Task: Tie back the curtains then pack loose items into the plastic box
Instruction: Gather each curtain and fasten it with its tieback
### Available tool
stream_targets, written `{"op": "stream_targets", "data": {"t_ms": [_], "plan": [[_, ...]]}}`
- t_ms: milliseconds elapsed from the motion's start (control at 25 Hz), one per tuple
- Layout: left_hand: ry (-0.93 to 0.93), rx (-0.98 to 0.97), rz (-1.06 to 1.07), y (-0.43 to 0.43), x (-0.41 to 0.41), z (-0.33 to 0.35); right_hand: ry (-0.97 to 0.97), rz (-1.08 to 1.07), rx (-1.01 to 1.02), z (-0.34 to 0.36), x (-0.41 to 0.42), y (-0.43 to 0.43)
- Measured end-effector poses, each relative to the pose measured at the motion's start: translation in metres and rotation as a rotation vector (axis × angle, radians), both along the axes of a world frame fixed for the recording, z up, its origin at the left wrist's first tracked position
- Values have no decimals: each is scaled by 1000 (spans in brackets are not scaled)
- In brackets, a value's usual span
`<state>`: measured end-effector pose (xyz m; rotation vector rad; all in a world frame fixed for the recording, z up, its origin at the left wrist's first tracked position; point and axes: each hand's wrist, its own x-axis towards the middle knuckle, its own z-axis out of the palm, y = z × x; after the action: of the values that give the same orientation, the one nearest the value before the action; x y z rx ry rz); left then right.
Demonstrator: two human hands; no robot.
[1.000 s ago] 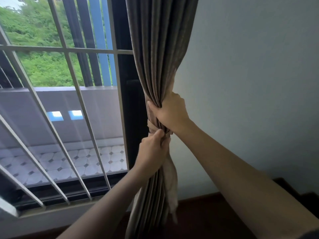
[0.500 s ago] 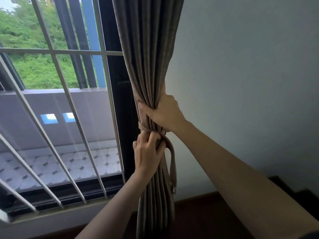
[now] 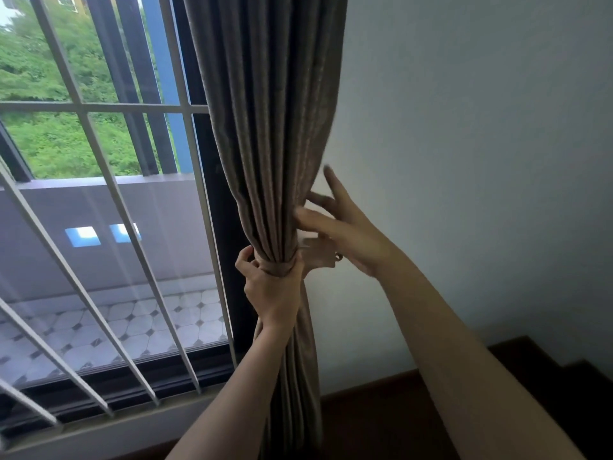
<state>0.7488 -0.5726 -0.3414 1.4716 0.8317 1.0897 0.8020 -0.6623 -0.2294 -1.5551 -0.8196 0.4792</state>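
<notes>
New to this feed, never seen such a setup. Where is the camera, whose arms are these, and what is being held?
No machine here: a person works with two bare hands. The one picture comes from a camera worn on the head, looking forward and down, so both arms enter from below. The left hand has its grip round the gathered curtain, right at the tie band cinching it. The right hand is open, fingers spread, fingertips touching the curtain's edge by the wall. A pale strip shows between the hands; what it fastens to I cannot tell. A barred window stands to the left.
</notes>
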Motion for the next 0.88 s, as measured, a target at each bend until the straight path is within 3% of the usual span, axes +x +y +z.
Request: {"op": "stream_targets", "data": {"t_ms": [80,160,240,320,400,480,560,880], "plan": [[5,14,-10,0,-1,0,307,-295,-5,-40,11,-13],[12,30,-14,-1,-1,-1,531,-530,-162,-85,17,-11],[11,45,-1,-2,-2,0,805,-519,-125,-120,23,-1],[12,56,5,-4,-5,1,1036,-475,59,-142,31,12],[20,60,1,-7,-8,1,1121,-487,270,-158,44,23],[13,65,-5,-8,-10,-1,1117,-518,471,-167,55,31],[12,62,-21,-9,-11,-5,1037,-498,544,-170,62,31],[61,45,7,-14,-9,-11,395,-495,201,-160,74,20]]}}
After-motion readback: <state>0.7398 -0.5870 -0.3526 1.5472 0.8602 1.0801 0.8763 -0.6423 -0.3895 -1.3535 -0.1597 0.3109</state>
